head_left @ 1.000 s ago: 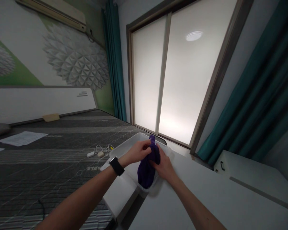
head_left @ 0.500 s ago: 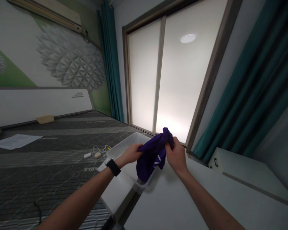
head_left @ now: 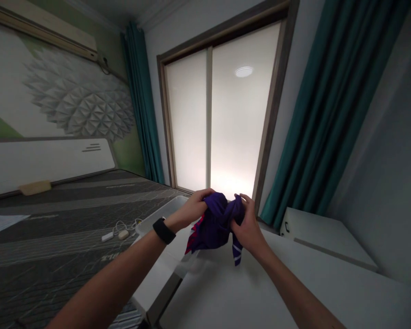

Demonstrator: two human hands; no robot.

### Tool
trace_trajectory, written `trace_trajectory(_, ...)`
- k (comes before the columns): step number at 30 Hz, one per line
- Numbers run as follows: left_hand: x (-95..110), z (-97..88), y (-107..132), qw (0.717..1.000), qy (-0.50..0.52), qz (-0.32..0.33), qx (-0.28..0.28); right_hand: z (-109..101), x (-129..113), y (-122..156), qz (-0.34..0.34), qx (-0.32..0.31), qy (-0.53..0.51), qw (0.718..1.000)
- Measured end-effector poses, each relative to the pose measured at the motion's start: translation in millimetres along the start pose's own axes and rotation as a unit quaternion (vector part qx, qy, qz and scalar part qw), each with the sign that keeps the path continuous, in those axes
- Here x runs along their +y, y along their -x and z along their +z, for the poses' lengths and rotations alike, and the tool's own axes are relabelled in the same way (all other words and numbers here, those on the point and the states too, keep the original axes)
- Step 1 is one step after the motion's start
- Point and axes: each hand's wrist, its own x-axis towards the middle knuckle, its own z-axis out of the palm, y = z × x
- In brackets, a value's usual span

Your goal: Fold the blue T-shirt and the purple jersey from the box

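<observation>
- A bunched purple garment [head_left: 215, 225] is held in the air by 2 hands, above the rim of a white bin [head_left: 157, 211] beside a white table [head_left: 260, 292]
- The left hand [head_left: 193, 208] is closed on its top, the right hand [head_left: 248, 226] on its right side
- The cloth is judged to be mid-sorting; a clear grip on 1 edge is called for next

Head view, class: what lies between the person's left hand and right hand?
In the head view, a bunched purple garment fills the gap. The left hand and right hand both grip it, one on each side.
</observation>
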Motion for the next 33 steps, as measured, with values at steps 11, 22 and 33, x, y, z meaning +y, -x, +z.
trace_trajectory(11,6,76.6,18,0.994,-0.023,0.049,-0.094,-70,12,48,0.099,-0.014,-0.033,0.994)
trace_trajectory(22,-73,180.8,47,0.961,-0.149,0.039,-0.229,-153,92,151,0.190,0.002,0.197,0.962)
trace_trajectory(33,-91,210.7,63,0.916,-0.215,0.143,-0.306,-194,103,178,0.260,0.100,0.230,0.932)
